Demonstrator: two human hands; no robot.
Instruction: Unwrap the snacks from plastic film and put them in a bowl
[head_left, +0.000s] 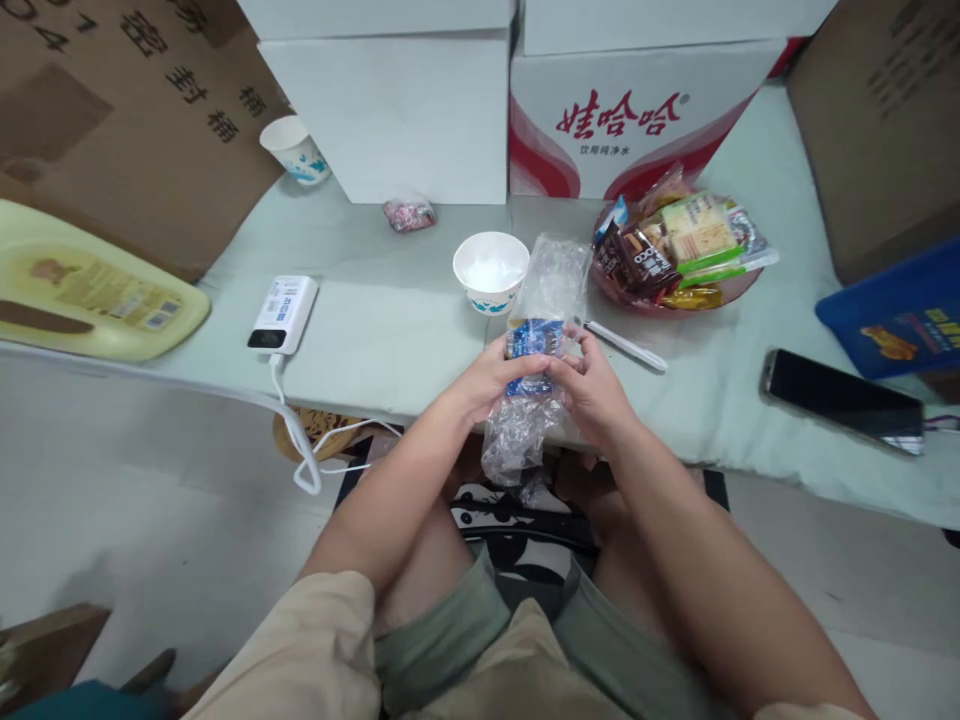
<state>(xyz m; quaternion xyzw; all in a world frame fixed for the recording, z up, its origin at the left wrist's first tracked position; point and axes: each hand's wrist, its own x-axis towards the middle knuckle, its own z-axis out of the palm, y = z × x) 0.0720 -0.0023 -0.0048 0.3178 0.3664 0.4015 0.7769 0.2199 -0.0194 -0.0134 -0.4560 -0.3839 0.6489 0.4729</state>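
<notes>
At the table's front edge, my left hand (501, 378) and my right hand (589, 380) both grip a small blue packet (534, 345), thumbs meeting over its front. Clear crinkled plastic wrap (555, 275) sticks out beyond it at the top. More of the wrap hangs below, between my forearms. What the packet contains cannot be made out. Just behind my hands stands a white paper cup (491, 272) with a blue pattern and something whitish inside. To the right of my right hand lies a slim white stick-like tool (626, 346).
A pink bowl (675, 305) of wrapped snacks sits right. Further right are a black phone (840, 400) and a blue package (896, 310). Left are a cabled white power bank (285, 315), a yellow jug (97, 285) and another paper cup (296, 150). White boxes (420, 120) stand behind.
</notes>
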